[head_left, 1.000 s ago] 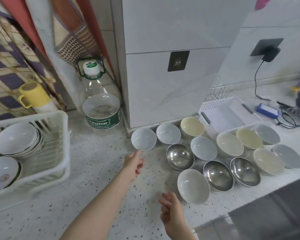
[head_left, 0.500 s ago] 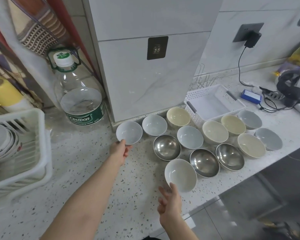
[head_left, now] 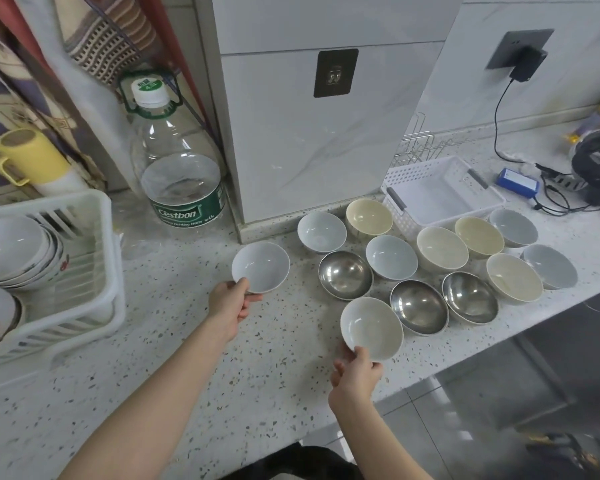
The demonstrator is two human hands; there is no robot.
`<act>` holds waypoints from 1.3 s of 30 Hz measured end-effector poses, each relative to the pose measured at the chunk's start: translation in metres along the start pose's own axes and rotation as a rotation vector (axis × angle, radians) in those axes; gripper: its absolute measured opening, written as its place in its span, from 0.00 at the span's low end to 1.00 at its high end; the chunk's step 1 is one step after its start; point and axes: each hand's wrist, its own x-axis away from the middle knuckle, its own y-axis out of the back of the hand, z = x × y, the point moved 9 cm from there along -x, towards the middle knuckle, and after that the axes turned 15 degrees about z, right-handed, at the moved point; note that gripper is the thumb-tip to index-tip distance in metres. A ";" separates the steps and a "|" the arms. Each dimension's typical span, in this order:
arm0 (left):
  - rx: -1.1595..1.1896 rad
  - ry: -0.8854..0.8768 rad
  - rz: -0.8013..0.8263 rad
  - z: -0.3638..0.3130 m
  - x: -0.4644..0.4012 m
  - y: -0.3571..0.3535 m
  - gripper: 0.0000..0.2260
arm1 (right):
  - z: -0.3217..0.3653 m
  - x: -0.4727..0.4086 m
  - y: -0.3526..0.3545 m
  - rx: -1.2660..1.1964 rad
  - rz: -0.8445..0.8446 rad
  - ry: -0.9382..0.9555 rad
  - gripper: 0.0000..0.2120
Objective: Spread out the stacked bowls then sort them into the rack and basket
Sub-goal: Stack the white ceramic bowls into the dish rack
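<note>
Two bowls are gripped at their near rims: white bowl (head_left: 260, 266) by the left hand (head_left: 230, 303) mid-frame, cream bowl (head_left: 371, 329) by the right hand (head_left: 355, 374) lower centre. Each should be lifted level, clear of neighbouring bowls.

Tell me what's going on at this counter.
A person is sorting bowls spread out on the speckled counter. The left hand grips a white bowl by its near rim; the right hand grips another white bowl the same way. The white basket behind holds no bowls, while the dish rack holds several.
</note>
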 end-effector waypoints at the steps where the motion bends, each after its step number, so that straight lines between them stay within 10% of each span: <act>1: 0.000 -0.002 0.015 0.001 0.005 0.002 0.05 | 0.000 0.001 0.000 -0.002 -0.012 0.009 0.13; 17: -0.091 -0.149 0.159 -0.056 0.101 0.094 0.11 | -0.044 0.063 -0.055 0.032 0.093 0.032 0.13; 33: 0.065 -0.404 -0.194 -0.101 0.170 0.308 0.06 | -0.052 0.176 -0.251 0.581 0.780 0.392 0.10; 39: 0.109 -0.427 -0.361 -0.087 0.202 0.399 0.06 | -0.088 0.211 -0.319 0.736 0.914 0.448 0.25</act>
